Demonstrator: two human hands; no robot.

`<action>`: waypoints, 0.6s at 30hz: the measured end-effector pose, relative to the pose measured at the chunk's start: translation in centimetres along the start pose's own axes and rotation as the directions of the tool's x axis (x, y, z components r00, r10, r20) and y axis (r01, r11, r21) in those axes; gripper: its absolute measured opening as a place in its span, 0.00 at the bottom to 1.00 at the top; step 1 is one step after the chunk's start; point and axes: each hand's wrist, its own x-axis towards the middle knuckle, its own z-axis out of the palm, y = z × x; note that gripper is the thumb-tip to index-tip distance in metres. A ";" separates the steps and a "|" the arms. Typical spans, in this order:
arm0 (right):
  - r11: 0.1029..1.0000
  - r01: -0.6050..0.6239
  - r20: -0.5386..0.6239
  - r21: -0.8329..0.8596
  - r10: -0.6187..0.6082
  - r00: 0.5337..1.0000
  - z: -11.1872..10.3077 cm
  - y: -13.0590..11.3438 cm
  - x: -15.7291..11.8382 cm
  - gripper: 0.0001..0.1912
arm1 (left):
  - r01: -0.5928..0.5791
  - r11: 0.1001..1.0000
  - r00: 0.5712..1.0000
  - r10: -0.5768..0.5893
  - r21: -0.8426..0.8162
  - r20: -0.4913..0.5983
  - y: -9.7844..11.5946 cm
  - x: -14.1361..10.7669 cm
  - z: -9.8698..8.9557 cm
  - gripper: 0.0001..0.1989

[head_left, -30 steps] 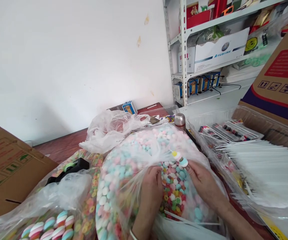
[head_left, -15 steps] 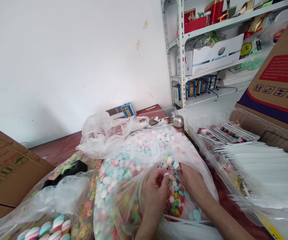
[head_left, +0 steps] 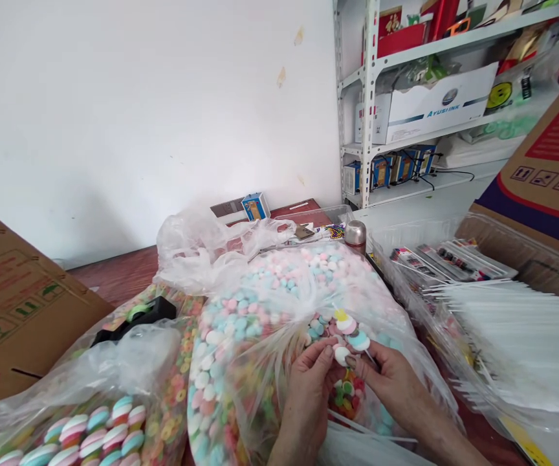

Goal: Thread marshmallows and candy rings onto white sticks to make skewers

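Note:
My right hand (head_left: 396,378) is closed on a candy skewer (head_left: 358,341), a thin white stick threaded with a yellow piece, a pink-and-white marshmallow and a blue-and-white one. Between thumb and fingers, my left hand (head_left: 308,378) pinches a white marshmallow (head_left: 341,355), right beside the skewer's lower end; the right fingertips are close to it too. Both hands are over an open clear bag (head_left: 255,362) holding pink, blue and white marshmallows, with gummy rings (head_left: 347,391) showing below the fingers. Part of the stick is hidden by my right hand.
Left lie finished-looking striped marshmallow skewers (head_left: 98,430) on bagged gummy rings and a black tape dispenser (head_left: 136,320). On the right, a clear tub (head_left: 381,252) holds many white sticks (head_left: 512,336). Cardboard boxes (head_left: 12,310) flank both sides; a metal-capped bottle (head_left: 356,234) stands behind.
The skewer has tilted and come nearer, showing its candies more clearly. My left hand has brought a white marshmallow up against the skewer's lower end. The view has shifted slightly left.

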 end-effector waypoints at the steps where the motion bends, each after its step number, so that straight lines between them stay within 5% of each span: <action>1: 1.000 -0.008 -0.017 -0.019 0.007 1.000 0.0 0.2 0.1 0.19 | -0.010 0.999 1.000 0.010 0.030 0.008 0.0 -0.1 0.0 0.16; 7: 0.991 -0.019 -0.056 -0.129 0.012 0.998 0.2 0.4 0.2 0.19 | -0.055 0.976 0.998 0.048 0.211 0.037 -0.3 0.0 -0.6 0.21; 11: 0.932 0.014 -0.047 -0.363 -0.034 0.998 -0.2 0.4 -1.5 0.16 | -0.112 0.961 0.992 0.122 0.251 -0.026 -0.2 0.3 -0.9 0.18; 18: 0.864 0.034 0.159 -0.503 0.054 0.986 -0.9 3.6 -6.0 0.19 | -0.250 0.906 0.937 0.315 0.341 -0.150 0.6 0.9 -1.4 0.09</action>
